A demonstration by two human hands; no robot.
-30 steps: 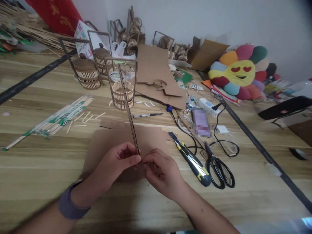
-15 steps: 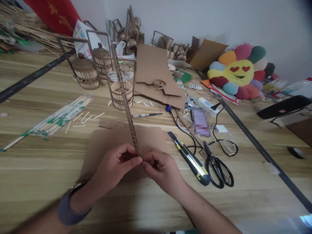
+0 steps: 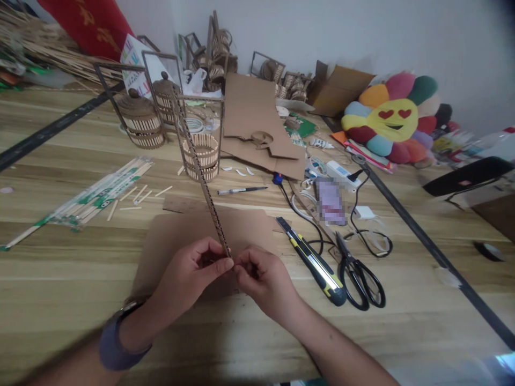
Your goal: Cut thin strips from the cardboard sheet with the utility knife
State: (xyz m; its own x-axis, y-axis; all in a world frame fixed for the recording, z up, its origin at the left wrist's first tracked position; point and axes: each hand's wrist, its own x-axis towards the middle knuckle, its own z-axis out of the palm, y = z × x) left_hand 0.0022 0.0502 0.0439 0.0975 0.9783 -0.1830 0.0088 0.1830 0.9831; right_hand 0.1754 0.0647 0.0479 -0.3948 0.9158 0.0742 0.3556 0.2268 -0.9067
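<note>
Between the thumb and fingers of my left hand (image 3: 201, 268) is the lower end of a long, narrow cardboard strip (image 3: 203, 182), which rises and leans to the left. My right hand (image 3: 259, 273) is closed in a pinch right beside that end, its fingertips close to my left thumb; what it pinches is too small to make out. Under both hands a brown cardboard sheet (image 3: 161, 246) lies on the wooden table (image 3: 193, 343). Behind the strip stands a small slatted basket (image 3: 207, 155) with a tall handle frame.
To the right lie a utility knife (image 3: 316, 262), scissors (image 3: 358, 273), a phone (image 3: 330, 201) and cables. A pen (image 3: 242, 190) is beyond the sheet. Packed sticks (image 3: 100, 193) lie left, lidded buckets (image 3: 140, 120) behind them. Cut cardboard (image 3: 249, 107) and a flower cushion (image 3: 396, 118) are at the back.
The top of the cardboard strip has tilted further left. Both hands have stayed almost in place.
</note>
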